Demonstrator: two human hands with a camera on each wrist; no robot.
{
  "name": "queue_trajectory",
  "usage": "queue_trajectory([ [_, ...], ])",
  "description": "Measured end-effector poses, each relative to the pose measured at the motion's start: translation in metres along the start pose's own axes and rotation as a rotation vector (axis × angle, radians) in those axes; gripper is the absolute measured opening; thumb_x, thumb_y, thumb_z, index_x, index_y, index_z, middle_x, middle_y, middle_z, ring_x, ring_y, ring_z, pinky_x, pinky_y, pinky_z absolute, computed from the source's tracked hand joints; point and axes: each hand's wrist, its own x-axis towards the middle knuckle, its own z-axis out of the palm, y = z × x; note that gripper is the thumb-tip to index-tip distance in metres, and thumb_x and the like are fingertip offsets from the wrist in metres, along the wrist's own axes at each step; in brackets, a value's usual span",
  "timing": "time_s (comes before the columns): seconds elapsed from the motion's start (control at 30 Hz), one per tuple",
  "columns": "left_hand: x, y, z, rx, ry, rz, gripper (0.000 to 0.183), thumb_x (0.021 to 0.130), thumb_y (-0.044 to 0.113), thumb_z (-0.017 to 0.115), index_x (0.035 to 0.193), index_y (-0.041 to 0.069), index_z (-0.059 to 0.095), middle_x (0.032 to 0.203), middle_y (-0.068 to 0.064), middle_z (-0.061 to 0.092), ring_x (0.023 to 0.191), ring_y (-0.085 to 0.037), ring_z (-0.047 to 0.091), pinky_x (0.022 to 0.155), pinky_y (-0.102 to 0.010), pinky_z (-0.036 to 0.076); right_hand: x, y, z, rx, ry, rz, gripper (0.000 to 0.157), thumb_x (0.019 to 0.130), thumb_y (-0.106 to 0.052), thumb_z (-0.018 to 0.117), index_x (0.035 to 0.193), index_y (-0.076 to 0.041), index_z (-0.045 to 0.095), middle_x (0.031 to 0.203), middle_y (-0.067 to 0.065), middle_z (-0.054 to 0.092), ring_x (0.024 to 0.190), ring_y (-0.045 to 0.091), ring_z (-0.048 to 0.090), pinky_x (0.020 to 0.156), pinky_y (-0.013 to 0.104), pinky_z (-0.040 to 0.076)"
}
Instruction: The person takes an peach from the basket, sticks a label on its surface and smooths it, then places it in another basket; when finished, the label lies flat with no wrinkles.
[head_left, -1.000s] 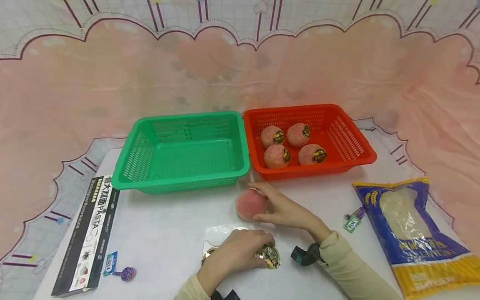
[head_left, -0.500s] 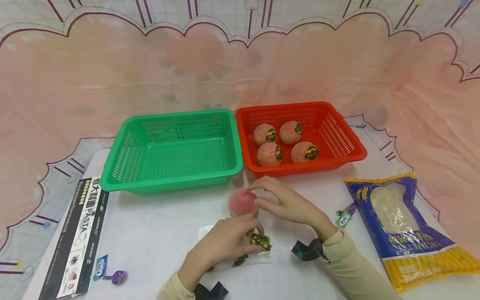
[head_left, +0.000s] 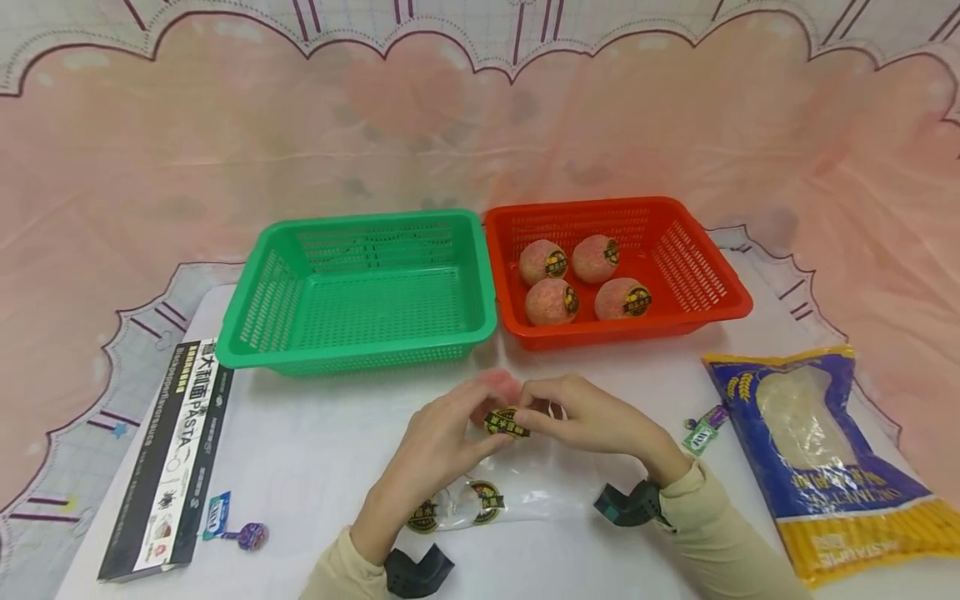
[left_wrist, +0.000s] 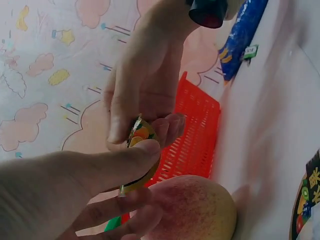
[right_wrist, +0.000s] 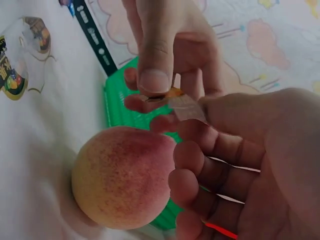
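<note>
In the head view my left hand [head_left: 435, 433] pinches a round black-and-gold fruit sticker [head_left: 507, 422] between thumb and fingers. My right hand [head_left: 596, 421] meets it from the other side. The right wrist view has its thumb and forefinger pinching a clear strip [right_wrist: 187, 109] at the sticker's edge. Just behind the sticker a pink and yellow peach [right_wrist: 122, 177] sits on the white table, partly hidden by the hands in the head view. Below the hands lies a clear sheet [head_left: 532, 500] with more such stickers.
A green basket [head_left: 360, 360] and a red basket [head_left: 622, 332] holding several stickered peaches [head_left: 551, 302] stand behind. On the left are a pasta box [head_left: 168, 467] and a lollipop [head_left: 252, 536]; on the right, small candies [head_left: 703, 432] and a blue-yellow pasta bag [head_left: 817, 467].
My left hand has lifted the sticker off the sheet and moved up to the peach. My right hand has left the peach and come to the sticker's edge.
</note>
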Motion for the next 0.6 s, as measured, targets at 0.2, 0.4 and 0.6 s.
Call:
queue_trajectory([
  [0.2, 0.004, -0.003, 0.0, -0.23, 0.001, -0.106, 0.028, 0.076, 0.029, 0.069, 0.1, 0.024, 0.057, 0.082, 0.012, 0.061, 0.067, -0.002, 0.056, 0.059, -0.017, 0.046, 0.004, 0.002, 0.002, -0.005, 0.04, -0.011, 0.009, 0.088, -0.03, 0.053, 0.081, -0.025, 0.056, 0.07, -0.005, 0.059, 0.065, 0.005, 0.05, 0.059, 0.02, 0.044],
  [0.4, 0.005, -0.012, 0.005, -0.322, 0.092, -0.178, 0.009, 0.08, 0.02, 0.066, 0.086, 0.019, 0.059, 0.069, 0.008, 0.06, 0.061, -0.004, 0.055, 0.058, -0.018, 0.047, 0.01, 0.007, 0.011, -0.012, 0.111, 0.017, 0.009, 0.087, -0.029, 0.055, 0.081, -0.023, 0.057, 0.069, -0.008, 0.058, 0.065, 0.004, 0.051, 0.059, 0.021, 0.045],
  [0.6, 0.007, -0.017, 0.014, -0.256, 0.152, -0.185, 0.014, 0.079, 0.016, 0.065, 0.089, 0.018, 0.056, 0.064, 0.007, 0.057, 0.055, -0.003, 0.052, 0.052, -0.018, 0.046, 0.014, 0.009, 0.024, -0.136, 0.244, 0.111, 0.01, 0.085, -0.031, 0.059, 0.078, -0.024, 0.056, 0.061, -0.013, 0.049, 0.057, 0.003, 0.045, 0.051, 0.018, 0.038],
])
